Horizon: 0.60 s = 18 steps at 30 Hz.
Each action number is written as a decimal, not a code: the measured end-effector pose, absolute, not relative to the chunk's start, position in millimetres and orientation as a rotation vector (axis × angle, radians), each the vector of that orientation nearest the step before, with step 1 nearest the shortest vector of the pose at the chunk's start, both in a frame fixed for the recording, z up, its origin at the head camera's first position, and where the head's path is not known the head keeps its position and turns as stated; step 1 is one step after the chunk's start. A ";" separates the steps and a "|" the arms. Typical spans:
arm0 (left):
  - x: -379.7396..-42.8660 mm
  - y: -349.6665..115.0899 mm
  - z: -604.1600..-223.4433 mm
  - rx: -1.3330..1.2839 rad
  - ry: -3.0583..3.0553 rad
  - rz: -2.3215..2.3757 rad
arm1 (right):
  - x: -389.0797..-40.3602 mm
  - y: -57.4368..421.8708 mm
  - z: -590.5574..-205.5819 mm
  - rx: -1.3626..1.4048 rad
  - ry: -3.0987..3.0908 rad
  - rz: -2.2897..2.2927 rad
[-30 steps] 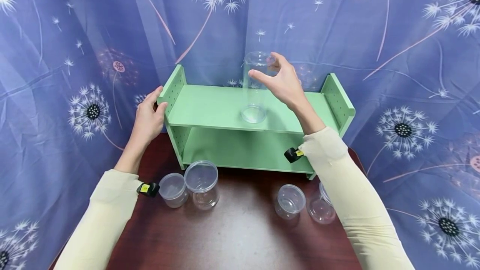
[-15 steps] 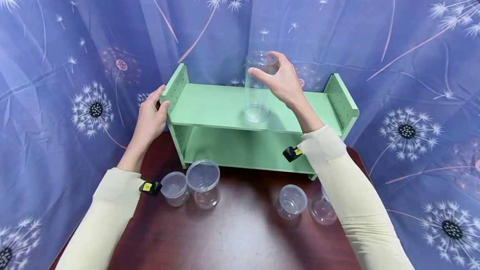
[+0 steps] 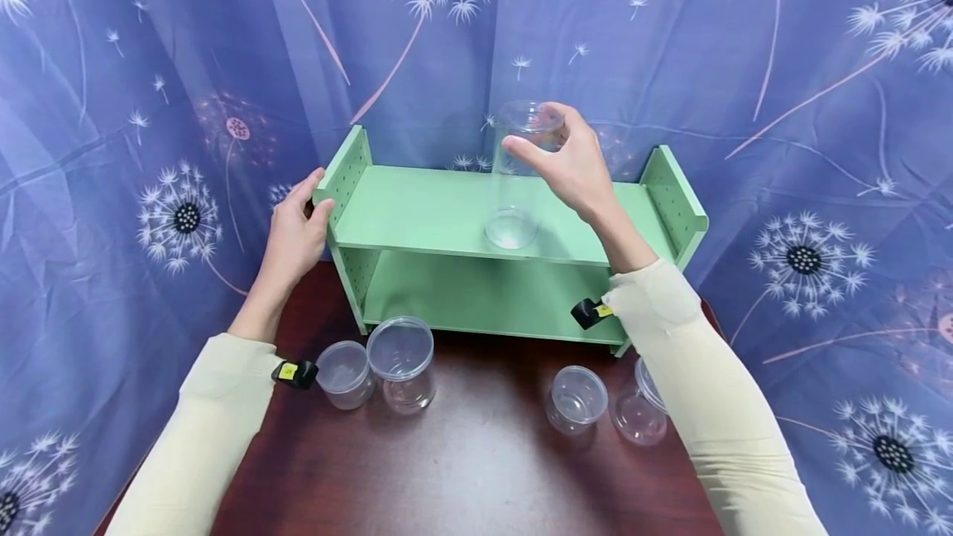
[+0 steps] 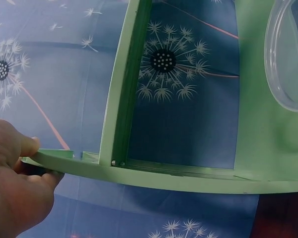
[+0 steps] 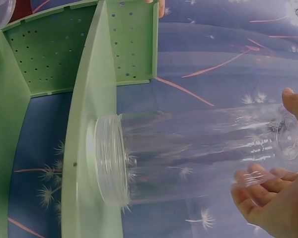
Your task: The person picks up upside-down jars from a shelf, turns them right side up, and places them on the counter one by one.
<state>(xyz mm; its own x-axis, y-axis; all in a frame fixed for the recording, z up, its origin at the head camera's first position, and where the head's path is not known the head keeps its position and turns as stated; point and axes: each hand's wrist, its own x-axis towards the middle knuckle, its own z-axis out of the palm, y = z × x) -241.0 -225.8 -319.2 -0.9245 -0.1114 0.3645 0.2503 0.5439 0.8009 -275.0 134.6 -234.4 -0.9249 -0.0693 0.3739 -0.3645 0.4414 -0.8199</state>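
Observation:
A tall clear plastic jar (image 3: pixel 514 189) stands on the upper board of a green two-tier shelf rack (image 3: pixel 417 209). My right hand (image 3: pixel 569 160) holds it near the top, thumb in front and fingers behind. The right wrist view shows the jar's ridged wide end (image 5: pixel 111 161) against the board and the fingers (image 5: pixel 258 198) around the opposite end. At the rack's left side panel (image 3: pixel 348 172), my left hand (image 3: pixel 293 234) grips the edge. The left wrist view has thumb and fingers on either side of that green edge (image 4: pixel 64 161).
On the brown table (image 3: pixel 476 470), a small clear tub (image 3: pixel 346 379) and a larger clear jar (image 3: pixel 402 358) stand at front left. Another small tub (image 3: pixel 577 399) and a clear jar (image 3: pixel 639 416), partly behind the right sleeve, are at front right. A blue dandelion-print curtain (image 3: pixel 633 48) hangs behind.
My right hand and the tall jar have shifted slightly to the right along the upper board. The left hand stays on the side panel.

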 end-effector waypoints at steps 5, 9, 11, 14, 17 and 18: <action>-241.5 -227.4 -319.4 -0.105 -2.419 -1.349 | -261.7 145.5 -231.2 0.390 -2.379 1.481; -240.4 -227.8 -318.5 -0.115 -2.413 -1.350 | -249.3 156.1 -229.8 0.428 -2.345 1.509; -240.4 -227.8 -318.4 -0.116 -2.411 -1.347 | -241.9 161.9 -229.1 0.441 -2.328 1.532; -241.4 -227.9 -318.5 -0.116 -2.418 -1.347 | -231.3 171.1 -228.4 0.448 -2.299 1.549; -242.1 -227.7 -318.9 -0.114 -2.428 -1.345 | -222.2 180.3 -227.6 0.454 -2.278 1.544; -242.0 -227.6 -318.9 -0.113 -2.431 -1.345 | -219.7 182.9 -227.1 0.458 -2.272 1.540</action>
<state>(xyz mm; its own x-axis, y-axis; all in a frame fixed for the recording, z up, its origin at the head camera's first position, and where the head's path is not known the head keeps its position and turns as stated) -242.0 -227.6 -318.9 -0.9322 -0.1024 0.3473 0.2398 0.5441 0.8040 -219.7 182.9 -227.1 -0.8836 -0.0660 0.4635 -0.4550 0.3545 -0.8169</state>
